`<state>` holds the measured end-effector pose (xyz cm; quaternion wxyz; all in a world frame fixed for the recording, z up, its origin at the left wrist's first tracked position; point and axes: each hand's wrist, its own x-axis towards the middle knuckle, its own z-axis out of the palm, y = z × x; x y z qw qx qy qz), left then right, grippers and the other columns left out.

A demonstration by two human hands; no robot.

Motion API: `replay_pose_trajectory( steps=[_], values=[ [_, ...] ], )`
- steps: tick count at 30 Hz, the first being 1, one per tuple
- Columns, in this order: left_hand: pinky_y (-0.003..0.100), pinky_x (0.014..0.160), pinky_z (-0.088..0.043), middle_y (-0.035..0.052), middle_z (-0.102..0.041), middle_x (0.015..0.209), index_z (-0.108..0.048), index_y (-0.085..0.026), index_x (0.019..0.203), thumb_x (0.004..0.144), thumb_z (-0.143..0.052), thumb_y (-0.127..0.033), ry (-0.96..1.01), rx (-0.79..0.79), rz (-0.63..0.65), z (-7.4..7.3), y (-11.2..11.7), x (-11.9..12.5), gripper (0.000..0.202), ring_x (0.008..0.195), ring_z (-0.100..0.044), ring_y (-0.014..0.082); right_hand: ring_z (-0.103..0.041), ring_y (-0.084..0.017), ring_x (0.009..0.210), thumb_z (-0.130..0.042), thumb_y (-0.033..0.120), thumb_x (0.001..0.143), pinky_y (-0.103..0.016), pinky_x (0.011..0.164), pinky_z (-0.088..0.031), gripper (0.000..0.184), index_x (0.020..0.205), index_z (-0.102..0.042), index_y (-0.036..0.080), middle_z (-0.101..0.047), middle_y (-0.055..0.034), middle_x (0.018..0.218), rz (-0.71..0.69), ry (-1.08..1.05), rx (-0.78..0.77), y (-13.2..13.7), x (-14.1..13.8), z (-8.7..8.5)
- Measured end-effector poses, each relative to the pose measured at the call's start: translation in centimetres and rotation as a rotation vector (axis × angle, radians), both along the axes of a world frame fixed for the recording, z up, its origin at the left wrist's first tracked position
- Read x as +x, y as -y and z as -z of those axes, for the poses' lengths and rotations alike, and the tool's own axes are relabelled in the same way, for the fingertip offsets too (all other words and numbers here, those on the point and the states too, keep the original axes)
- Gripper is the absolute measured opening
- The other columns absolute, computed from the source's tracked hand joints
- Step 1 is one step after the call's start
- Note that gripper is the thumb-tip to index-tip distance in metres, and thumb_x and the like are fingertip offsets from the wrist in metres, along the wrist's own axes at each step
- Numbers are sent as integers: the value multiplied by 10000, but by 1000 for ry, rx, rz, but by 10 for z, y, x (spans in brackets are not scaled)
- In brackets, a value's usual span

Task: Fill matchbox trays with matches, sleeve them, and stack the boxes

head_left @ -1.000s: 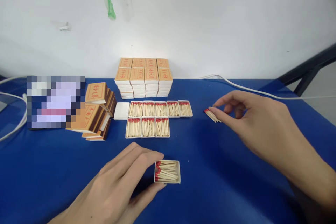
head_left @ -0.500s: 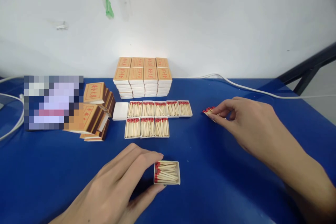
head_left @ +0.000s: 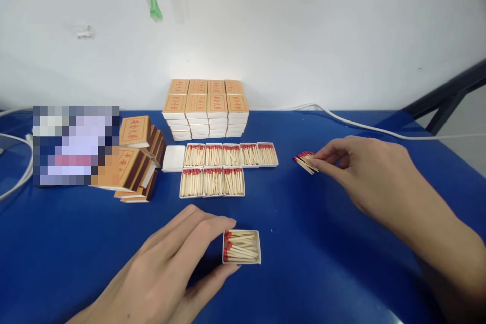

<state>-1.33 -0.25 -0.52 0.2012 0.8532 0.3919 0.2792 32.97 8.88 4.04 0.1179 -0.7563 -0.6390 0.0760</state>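
In the lower middle, my left hand [head_left: 167, 258] grips a white matchbox tray [head_left: 259, 248] between thumb and fingers at its left end. Inside it, red-headed matches [head_left: 243, 248] lie sideways, heads to the left. Over on the right, my right hand [head_left: 364, 172] has thumb and forefinger pinched at the right end of a small loose bunch of matches [head_left: 305, 161]. How many of them the fingertips grip is hidden. Between and beyond the hands are two rows of match-filled trays [head_left: 212, 182], heads pointing to the wall.
A white tray lying face down [head_left: 174, 158] adjoins the back row's left end. Stacked orange matchboxes [head_left: 207, 104] stand by the wall. Matchbox sleeves [head_left: 131, 167] are piled at left, beside a pixelated device [head_left: 76, 147]. A white cable [head_left: 360, 124] crosses the back right of the blue table [head_left: 296, 273].
My right hand has slid slightly to the right, showing more of the match bunch. The left hand and its tray stay nearly still; the whole view has shifted a little.
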Motion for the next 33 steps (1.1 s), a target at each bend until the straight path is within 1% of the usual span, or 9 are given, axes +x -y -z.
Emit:
replay_pose_trajectory(
  steps=[5,10,16,21,23,26,29,31,33],
  values=[
    [244,969,-655,19,-778,1202,-642,-245,1494,1174,-725,-236,-6,-5,6,-2,-1,0,331,1010,-769,148,-786,-352,842,-909,372,945,-484,775,-500,143,825,-871,306,-847,-20,817,11,-2,-16,2,3,2],
    [231,936,-649,7,-771,1181,-643,-247,1494,1174,-731,-256,-6,-9,3,-2,0,-1,332,994,-764,138,-771,-324,780,-912,441,957,-474,749,-492,191,830,-866,306,-831,-12,775,12,1,-33,2,7,3],
    [244,959,-652,14,-774,1203,-637,-249,1508,1168,-743,-252,-1,-12,3,-1,0,-1,356,1017,-761,148,-770,-303,764,-931,511,937,-450,722,-475,258,821,-858,292,-833,-18,781,7,0,-23,-1,10,5],
    [251,946,-667,15,-774,1182,-636,-256,1509,1177,-726,-262,-5,-17,5,-2,-1,1,345,998,-772,155,-754,-277,721,-891,498,951,-435,707,-457,243,840,-856,285,-817,-13,758,-21,4,-13,0,15,6],
    [251,947,-672,11,-771,1166,-638,-260,1502,1178,-722,-259,-5,-23,-2,-2,-1,1,335,977,-775,152,-740,-276,711,-855,480,962,-433,704,-440,225,853,-852,283,-805,-16,749,-27,14,0,1,16,7],
    [260,976,-671,12,-776,1171,-637,-260,1497,1185,-713,-270,-11,-8,-2,-3,0,0,321,981,-777,153,-746,-281,748,-790,463,982,-433,718,-438,211,891,-848,282,-819,-27,803,-50,24,19,2,18,9],
    [250,951,-664,12,-775,1176,-630,-258,1506,1186,-714,-276,-18,-15,1,-4,0,0,331,983,-772,148,-760,-291,794,-762,468,979,-435,740,-453,222,909,-842,273,-834,-45,854,-72,29,32,2,19,7],
    [240,938,-660,6,-774,1183,-630,-264,1507,1181,-720,-277,-29,-32,5,-4,0,0,338,984,-768,143,-755,-290,796,-775,474,961,-430,738,-456,225,886,-836,270,-832,-52,861,-91,16,83,4,16,3],
    [234,956,-655,0,-775,1197,-634,-270,1496,1175,-725,-264,-33,-41,7,-5,0,1,334,1000,-766,139,-734,-263,735,-802,518,961,-410,702,-460,255,875,-828,279,-826,-34,840,-122,-53,167,8,8,-3]
  ],
)
